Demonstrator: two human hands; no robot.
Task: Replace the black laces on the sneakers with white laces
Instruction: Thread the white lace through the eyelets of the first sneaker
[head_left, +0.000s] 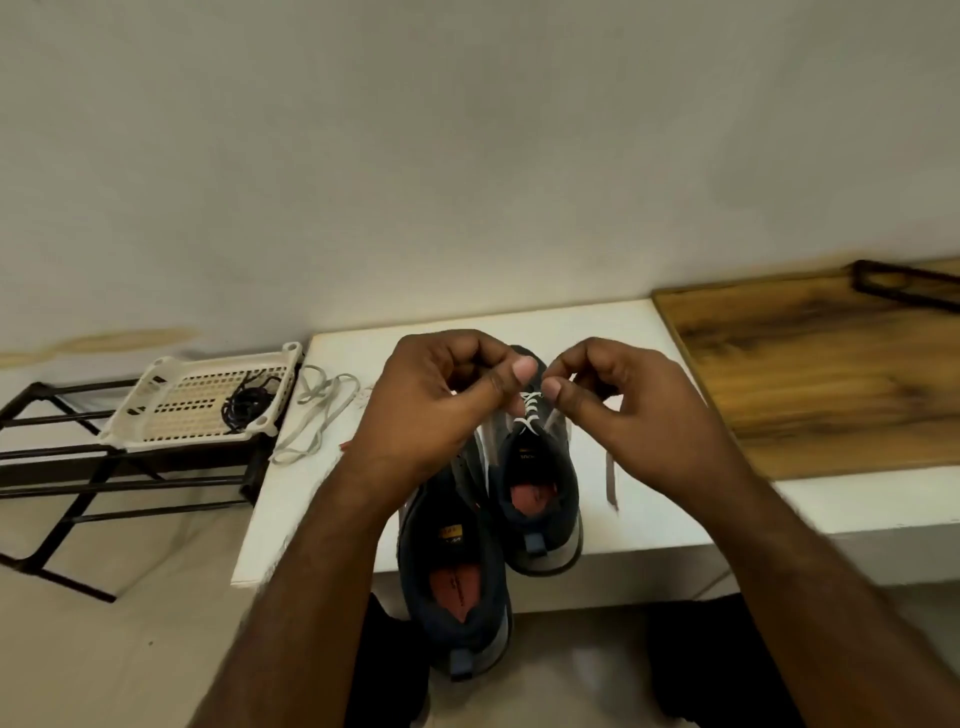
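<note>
Head view: white lace (531, 410) between pinching fingers (553, 387).

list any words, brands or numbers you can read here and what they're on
Nothing can be read for certain.
Left sneaker: yellow tongue tag with marks below it, too blurred to read.
Right sneaker: small orange mark on tongue with faint lettering under it, too small to read.
Red insoles: dark print, illegible.
White basket, table, wooden board: no text visible.

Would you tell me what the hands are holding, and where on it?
Both hands, left and right, pinch the white lace above the right sneaker's eyelets; the exact grip spots are hidden.
</note>
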